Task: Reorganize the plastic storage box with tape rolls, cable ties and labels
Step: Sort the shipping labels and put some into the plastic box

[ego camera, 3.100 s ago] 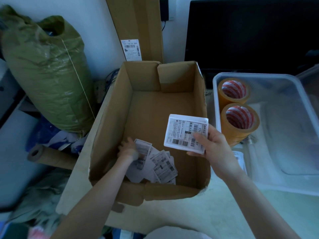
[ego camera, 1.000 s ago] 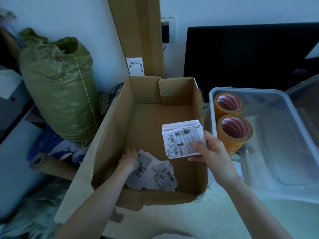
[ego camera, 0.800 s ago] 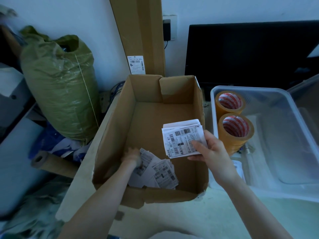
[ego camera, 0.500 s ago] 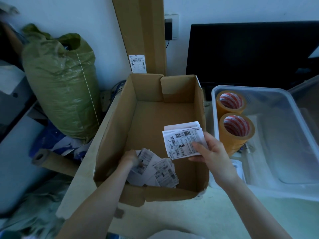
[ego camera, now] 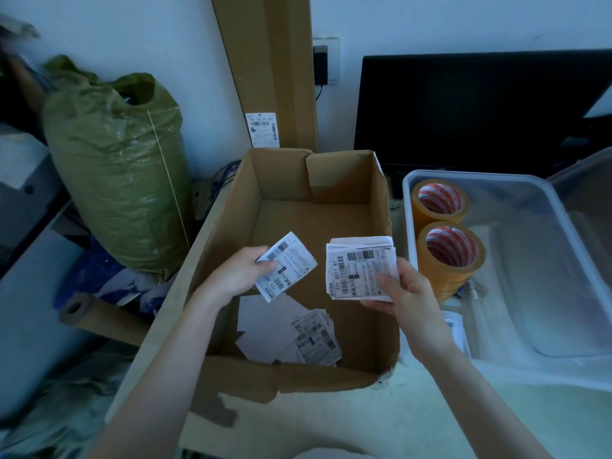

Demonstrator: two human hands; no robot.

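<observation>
Holding labels in both hands over the open cardboard box (ego camera: 231, 207).
left hand (ego camera: 236, 274): grip pinched on a single label (ego camera: 288, 265), thumb on top, lifted above the box floor, tilted.
right hand (ego camera: 409, 298): grip clamped on a stack of labels (ego camera: 359, 266), thumb across the printed face, barcode side up, just inside the box's right wall.
loose labels (ego camera: 314, 339): small pile on the box floor at the near end, below and between the hands, some blank side up.
plastic storage box (ego camera: 543, 197): clear, right of the cardboard box, just beside it on the surface (ego camera: 381, 422).
tape rolls (ego camera: 448, 256): two tan rolls on edge along the storage box's left wall, one behind the other, touching.
far side: green sack (ego camera: 116, 170) left, dark monitor (ego camera: 480, 107) behind the storage box.
</observation>
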